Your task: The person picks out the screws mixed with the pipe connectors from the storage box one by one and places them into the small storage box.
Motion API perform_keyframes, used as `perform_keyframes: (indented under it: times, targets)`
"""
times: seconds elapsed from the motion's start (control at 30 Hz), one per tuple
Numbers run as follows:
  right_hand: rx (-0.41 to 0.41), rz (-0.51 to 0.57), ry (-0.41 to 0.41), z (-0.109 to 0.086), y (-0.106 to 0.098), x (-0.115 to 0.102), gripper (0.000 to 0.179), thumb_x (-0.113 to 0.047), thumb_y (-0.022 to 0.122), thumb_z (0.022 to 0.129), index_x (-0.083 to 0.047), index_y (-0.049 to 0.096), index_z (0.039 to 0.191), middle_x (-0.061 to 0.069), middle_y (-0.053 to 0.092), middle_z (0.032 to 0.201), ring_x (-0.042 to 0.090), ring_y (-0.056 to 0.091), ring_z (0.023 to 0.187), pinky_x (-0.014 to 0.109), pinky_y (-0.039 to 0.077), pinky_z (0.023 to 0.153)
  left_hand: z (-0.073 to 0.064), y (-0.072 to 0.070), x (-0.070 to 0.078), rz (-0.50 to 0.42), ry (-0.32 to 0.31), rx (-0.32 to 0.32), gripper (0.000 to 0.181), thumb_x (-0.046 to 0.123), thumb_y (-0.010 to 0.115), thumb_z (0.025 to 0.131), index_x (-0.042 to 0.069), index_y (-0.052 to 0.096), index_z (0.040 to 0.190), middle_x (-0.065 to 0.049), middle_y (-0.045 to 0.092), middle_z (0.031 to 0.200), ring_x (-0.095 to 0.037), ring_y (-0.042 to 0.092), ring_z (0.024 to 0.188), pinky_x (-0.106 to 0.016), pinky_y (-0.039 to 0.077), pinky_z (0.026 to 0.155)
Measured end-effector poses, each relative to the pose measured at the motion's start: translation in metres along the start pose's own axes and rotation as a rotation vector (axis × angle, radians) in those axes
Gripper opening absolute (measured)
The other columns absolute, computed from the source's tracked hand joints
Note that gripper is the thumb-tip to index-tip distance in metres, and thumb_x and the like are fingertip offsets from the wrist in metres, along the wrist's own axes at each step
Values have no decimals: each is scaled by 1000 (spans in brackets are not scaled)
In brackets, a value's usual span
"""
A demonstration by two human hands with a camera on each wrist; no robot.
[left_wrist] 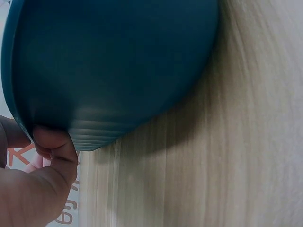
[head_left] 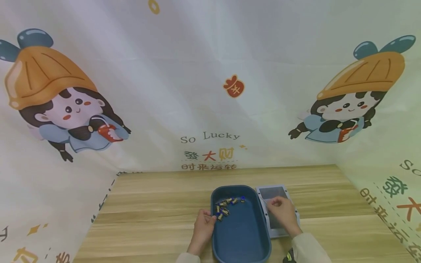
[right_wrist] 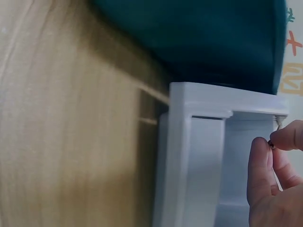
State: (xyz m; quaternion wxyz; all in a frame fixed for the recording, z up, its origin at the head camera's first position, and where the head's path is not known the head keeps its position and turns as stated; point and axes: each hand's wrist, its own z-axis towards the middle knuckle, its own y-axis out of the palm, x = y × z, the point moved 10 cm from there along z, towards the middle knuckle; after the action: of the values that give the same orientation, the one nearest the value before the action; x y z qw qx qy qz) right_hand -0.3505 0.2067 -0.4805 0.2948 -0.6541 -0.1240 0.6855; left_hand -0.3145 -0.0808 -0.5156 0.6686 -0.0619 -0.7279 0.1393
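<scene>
My left hand [head_left: 203, 227] grips the left rim of a deep blue oval tray [head_left: 245, 233], thumb on one side of the wall and fingers on the other, as the left wrist view shows. Several small brass-coloured pieces with blue parts [head_left: 225, 211] lie inside the tray, towards its far left. Over a light grey and white box [right_wrist: 208, 100], my right hand [head_left: 283, 213] pinches a thin metallic piece [right_wrist: 278, 122] between thumb and fingertips. A tiny dark bit shows at the pinch; the exact kind of piece is too small to tell.
The box stands against the tray's right side on a wood-grain table [head_left: 154, 215]. A printed cloth [head_left: 204, 109] with cartoon figures hangs behind and at both sides. Something dark with a yellow-green mark [head_left: 289, 256] is by the right sleeve.
</scene>
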Motion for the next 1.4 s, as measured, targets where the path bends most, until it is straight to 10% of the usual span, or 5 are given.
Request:
perform_keyframes:
  times: [1.4]
  targets:
    - [-70,-275,-53,2,25,18,10,-3,59,73,3,64,67,13,63,64,25,59,60,39,48,58,-1,1,-4,9,-43,-9,15,7,52,93,1,44,104,-3,45,74,-17,44,65,-29,37,58]
